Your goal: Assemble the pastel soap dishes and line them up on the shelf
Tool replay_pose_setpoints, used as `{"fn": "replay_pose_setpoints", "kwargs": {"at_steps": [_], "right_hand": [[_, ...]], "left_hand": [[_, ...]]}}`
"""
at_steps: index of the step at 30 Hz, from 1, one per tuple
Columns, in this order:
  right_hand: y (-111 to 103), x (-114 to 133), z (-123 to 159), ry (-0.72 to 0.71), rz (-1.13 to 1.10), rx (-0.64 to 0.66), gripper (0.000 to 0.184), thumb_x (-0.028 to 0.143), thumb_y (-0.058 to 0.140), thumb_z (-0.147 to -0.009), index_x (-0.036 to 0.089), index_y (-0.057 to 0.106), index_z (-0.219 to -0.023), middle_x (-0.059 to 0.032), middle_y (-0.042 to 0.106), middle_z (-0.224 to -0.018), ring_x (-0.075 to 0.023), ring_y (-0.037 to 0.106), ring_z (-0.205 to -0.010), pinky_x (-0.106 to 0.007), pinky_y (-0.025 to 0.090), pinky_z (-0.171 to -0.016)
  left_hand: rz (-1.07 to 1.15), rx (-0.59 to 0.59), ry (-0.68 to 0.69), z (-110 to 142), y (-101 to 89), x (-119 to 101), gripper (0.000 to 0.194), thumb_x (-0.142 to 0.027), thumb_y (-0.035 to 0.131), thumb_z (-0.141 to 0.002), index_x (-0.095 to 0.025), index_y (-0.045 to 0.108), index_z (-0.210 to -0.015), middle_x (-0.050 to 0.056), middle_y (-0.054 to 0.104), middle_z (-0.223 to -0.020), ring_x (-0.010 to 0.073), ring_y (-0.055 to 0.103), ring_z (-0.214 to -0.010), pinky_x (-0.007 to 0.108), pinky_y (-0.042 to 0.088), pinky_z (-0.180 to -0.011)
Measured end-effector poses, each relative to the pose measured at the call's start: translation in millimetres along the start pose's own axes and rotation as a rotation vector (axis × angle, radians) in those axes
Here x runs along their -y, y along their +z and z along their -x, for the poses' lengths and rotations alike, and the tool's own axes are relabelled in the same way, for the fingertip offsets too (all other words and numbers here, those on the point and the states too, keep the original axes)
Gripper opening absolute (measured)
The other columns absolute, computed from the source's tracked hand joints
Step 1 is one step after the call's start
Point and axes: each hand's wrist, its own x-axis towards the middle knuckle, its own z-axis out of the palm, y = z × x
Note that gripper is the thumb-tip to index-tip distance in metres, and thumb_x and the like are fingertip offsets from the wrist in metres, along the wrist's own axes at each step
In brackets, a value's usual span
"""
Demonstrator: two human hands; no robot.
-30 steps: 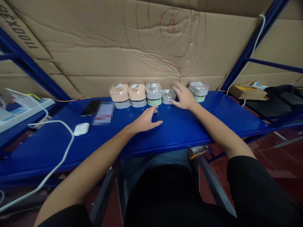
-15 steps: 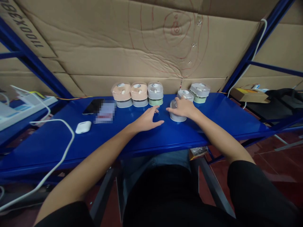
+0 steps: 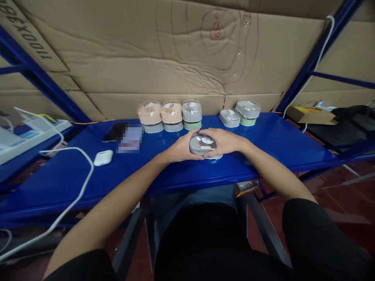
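My left hand (image 3: 181, 149) and my right hand (image 3: 227, 141) are wrapped round the two sides of a small grey oval box (image 3: 202, 145) with a shiny clear lid and a round white label. A whitish edge shows beneath it by the right fingers; what it belongs to I cannot tell. Behind my right hand sits a single grey box (image 3: 229, 118), beside a grey box (image 3: 248, 108) stacked on a green one (image 3: 247, 121). Farther left, two peach boxes (image 3: 150, 113) rest on grey ones, and a grey box (image 3: 191, 112) rests on a green one (image 3: 192, 125).
On the blue table (image 3: 123, 179) lie a white earphone case (image 3: 103, 157), a dark phone (image 3: 116, 132) and a blurred-out item (image 3: 129, 137). A white cable (image 3: 79, 191) crosses the left side. Cardboard (image 3: 123, 66) stands along the back.
My right hand has brought the grey box left and nearer to me from in front of the single grey box. My left hand has closed on its other side.
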Motion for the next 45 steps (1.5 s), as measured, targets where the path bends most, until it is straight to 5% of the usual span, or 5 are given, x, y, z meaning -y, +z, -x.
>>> {"fn": "replay_pose_setpoints", "kwargs": {"at_steps": [4,11,20,31,45], "right_hand": [[-21.5,-24.1,7.5,0.041,-0.053,-0.089,0.097,0.075,0.090,-0.087,0.025,0.067,-0.167,-0.0160,0.078,-0.160,-0.0439,0.076,-0.140,-0.062,0.062,-0.121],[-40.6,-76.9,25.5,0.463,0.109,-0.051,0.103,0.080,0.092,-0.084,0.018,0.070,-0.163,-0.0240,0.080,-0.155,-0.0537,0.076,-0.139,-0.069,0.062,-0.119],[-36.9,-78.0,22.9,0.554,0.161,0.133,0.106,0.075,0.097,-0.079,0.019,0.070,-0.165,-0.0231,0.077,-0.161,-0.0547,0.073,-0.147,-0.065,0.061,-0.124],[-35.0,-79.5,21.4,0.552,0.195,0.201,0.124,0.073,0.091,-0.083,0.008,0.053,-0.181,-0.0288,0.065,-0.175,-0.0541,0.065,-0.158,-0.061,0.054,-0.134],[-36.1,-78.8,21.0,0.508,0.200,0.162,0.106,0.059,0.092,-0.085,0.009,0.062,-0.173,-0.0266,0.073,-0.167,-0.0510,0.073,-0.150,-0.060,0.058,-0.128]], "left_hand": [[-0.004,-0.021,-0.002,1.2,-1.6,-0.3,0.140,-0.065,0.111,-0.069,-0.025,0.042,-0.184,0.023,0.067,-0.168,0.0501,0.065,-0.156,0.070,0.051,-0.136],[-0.117,0.055,0.008,5.2,-2.0,-5.5,0.059,-0.072,0.088,-0.096,-0.032,0.090,-0.139,0.015,0.063,-0.162,0.0465,0.059,-0.161,0.069,0.045,-0.142],[-0.243,-0.158,-0.119,-0.3,-16.5,-6.1,0.053,-0.065,0.071,-0.107,-0.022,0.089,-0.132,0.016,0.068,-0.152,0.0429,0.064,-0.153,0.064,0.047,-0.140],[-0.399,-0.070,-0.342,-1.4,-22.2,1.6,0.055,-0.062,0.074,-0.103,-0.018,0.084,-0.134,0.018,0.071,-0.126,0.0452,0.070,-0.137,0.063,0.057,-0.125],[-0.191,0.075,0.022,6.2,1.4,-22.6,0.055,-0.059,0.091,-0.094,-0.027,0.083,-0.139,0.014,0.061,-0.165,0.0425,0.061,-0.160,0.061,0.046,-0.141]]}}
